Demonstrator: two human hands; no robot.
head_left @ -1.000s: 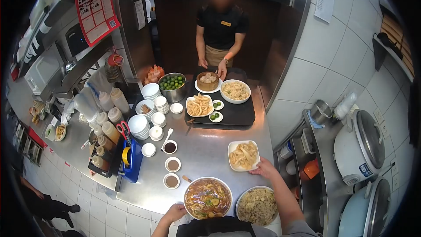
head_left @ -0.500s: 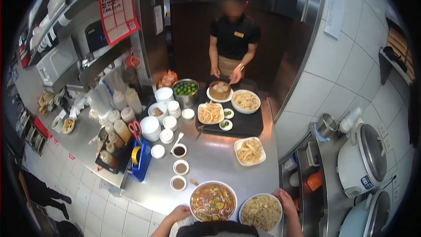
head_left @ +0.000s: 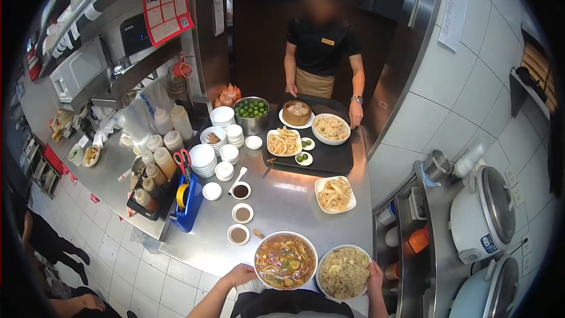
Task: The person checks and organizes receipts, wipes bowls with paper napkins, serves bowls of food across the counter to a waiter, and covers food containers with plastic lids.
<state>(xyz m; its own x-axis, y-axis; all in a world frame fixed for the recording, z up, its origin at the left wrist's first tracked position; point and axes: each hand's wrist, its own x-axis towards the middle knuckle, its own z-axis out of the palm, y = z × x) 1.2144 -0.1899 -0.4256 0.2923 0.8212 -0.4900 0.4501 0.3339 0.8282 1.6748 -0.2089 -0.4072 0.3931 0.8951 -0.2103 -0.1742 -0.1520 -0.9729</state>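
My left hand (head_left: 241, 274) grips the left rim of a white bowl of saucy brown soup (head_left: 286, 260) with green garnish, at the near edge of the steel counter. Close beside it on the right is a white bowl of fried rice (head_left: 344, 272). My right hand (head_left: 375, 277) holds that bowl's right rim, fingers curled on its side. A small wooden handle (head_left: 259, 233) pokes out behind the soup bowl. Farther forward sits a square white dish of pale fried strips (head_left: 335, 195). Small saucers of brown sauce (head_left: 242, 213) stand to the left.
Across the counter a person (head_left: 321, 53) touches a black tray (head_left: 329, 165) holding a bamboo steamer (head_left: 296, 113), a rice bowl and fried strips. Stacked white bowls (head_left: 203, 159), a pot of green citrus (head_left: 252, 116) and squeeze bottles (head_left: 165, 162) stand left. Rice cookers (head_left: 482, 218) are at right.
The other person's hand has left the bamboo steamer for the tray's right edge. Both my bowls appear slightly farther forward, the rice bowl nearer the soup bowl; the view has also shifted a little.
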